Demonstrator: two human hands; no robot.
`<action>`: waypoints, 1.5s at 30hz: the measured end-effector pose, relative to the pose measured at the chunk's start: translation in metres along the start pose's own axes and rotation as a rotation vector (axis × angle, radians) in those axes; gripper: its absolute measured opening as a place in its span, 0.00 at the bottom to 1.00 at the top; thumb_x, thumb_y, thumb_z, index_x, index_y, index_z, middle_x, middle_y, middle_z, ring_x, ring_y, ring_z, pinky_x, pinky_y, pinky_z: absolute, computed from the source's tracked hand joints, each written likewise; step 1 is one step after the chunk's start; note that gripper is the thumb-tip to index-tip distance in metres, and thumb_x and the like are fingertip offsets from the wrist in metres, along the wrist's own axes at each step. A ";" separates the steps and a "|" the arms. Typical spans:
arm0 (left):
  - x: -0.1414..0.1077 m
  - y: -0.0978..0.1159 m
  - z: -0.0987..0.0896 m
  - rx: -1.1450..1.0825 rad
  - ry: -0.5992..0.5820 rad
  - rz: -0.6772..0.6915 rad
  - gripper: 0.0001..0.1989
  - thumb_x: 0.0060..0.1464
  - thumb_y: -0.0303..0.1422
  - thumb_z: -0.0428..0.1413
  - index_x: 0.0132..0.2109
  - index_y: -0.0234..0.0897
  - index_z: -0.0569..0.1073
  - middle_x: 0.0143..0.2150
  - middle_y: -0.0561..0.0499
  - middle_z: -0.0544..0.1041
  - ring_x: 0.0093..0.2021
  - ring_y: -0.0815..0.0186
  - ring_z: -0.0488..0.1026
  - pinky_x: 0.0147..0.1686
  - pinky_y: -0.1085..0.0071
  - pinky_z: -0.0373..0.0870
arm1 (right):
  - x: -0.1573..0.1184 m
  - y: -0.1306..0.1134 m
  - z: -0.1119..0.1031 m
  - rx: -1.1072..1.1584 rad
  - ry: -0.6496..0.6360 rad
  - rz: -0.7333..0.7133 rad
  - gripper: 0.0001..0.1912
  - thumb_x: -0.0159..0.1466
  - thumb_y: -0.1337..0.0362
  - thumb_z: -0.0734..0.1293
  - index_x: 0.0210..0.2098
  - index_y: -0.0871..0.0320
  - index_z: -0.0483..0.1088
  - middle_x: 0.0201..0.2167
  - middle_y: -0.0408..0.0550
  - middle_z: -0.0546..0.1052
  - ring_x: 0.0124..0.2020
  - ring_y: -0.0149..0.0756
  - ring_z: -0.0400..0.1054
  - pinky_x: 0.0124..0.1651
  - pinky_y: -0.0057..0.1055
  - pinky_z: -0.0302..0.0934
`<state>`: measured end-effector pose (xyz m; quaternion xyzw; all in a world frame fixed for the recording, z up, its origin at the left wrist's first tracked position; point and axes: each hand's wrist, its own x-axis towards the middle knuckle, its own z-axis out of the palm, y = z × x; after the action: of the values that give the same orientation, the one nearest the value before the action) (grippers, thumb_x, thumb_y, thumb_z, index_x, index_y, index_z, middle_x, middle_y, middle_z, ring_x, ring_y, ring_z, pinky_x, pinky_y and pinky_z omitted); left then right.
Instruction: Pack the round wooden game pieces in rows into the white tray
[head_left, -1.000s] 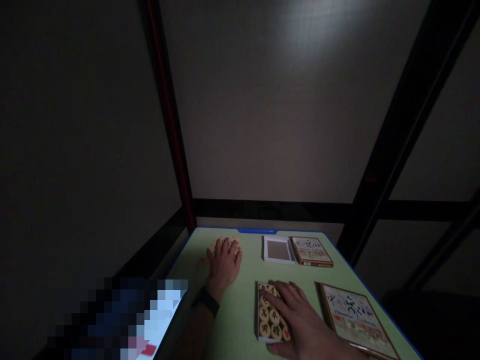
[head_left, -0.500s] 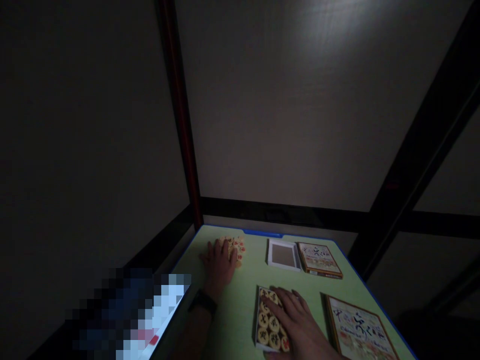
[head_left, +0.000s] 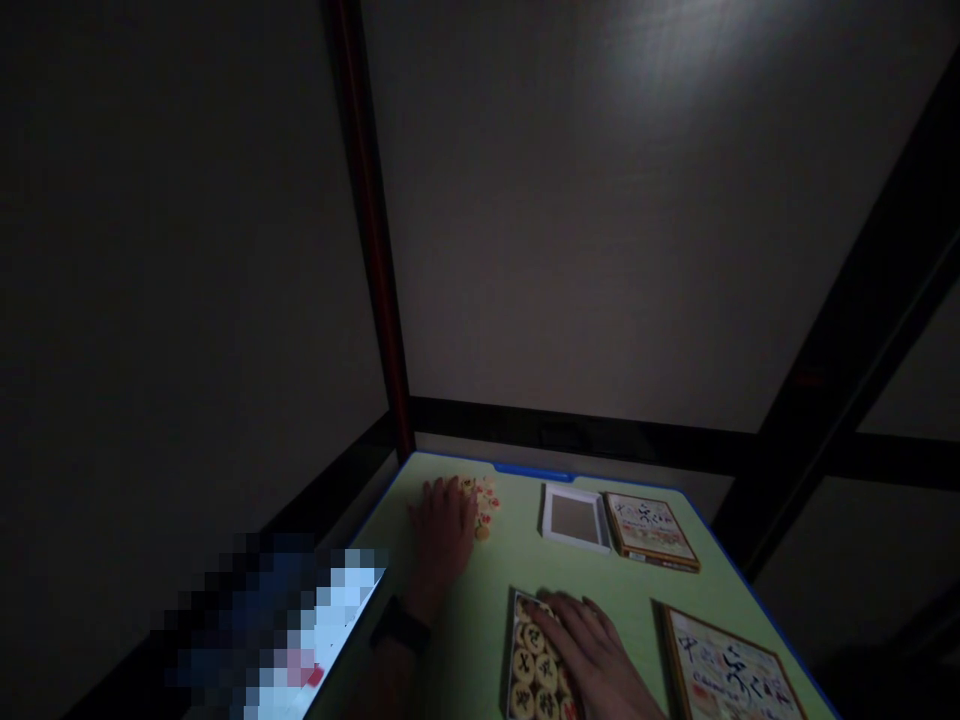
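My left hand, with a dark band on the wrist, lies with fingers spread over the left side of a pile of round wooden pieces at the table's far left. Red and black characters mark the pieces. Near the front, my right hand rests over the right side of a white-edged box filled with rows of similar round pieces. Its fingers are extended, and its fingertips touch the pieces at the top of the box.
On the green table, an open white tray lies beside a printed game box at the back. Another printed box lies at the front right. A blurred bright patch borders the table's left side.
The view has shifted slightly. My left hand has moved a little across the pile, leaving more pieces at its right uncovered. My right hand stays over the filled box.
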<state>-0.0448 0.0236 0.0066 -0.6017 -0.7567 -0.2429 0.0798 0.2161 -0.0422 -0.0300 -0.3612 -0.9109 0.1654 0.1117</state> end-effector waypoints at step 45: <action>-0.103 0.000 -0.048 -1.567 -0.661 -0.753 0.25 0.58 0.41 0.53 0.59 0.34 0.71 0.68 0.40 0.65 0.71 0.54 0.56 0.71 0.57 0.50 | 0.047 -0.054 -0.071 -0.038 -0.055 -0.049 0.59 0.45 0.52 0.77 0.72 0.54 0.50 0.60 0.63 0.65 0.58 0.61 0.60 0.59 0.55 0.55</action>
<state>-0.0261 -0.0881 0.0059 -0.2374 -0.5064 -0.5107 -0.6531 0.1720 -0.0313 0.0597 -0.3360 -0.9252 0.1549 0.0839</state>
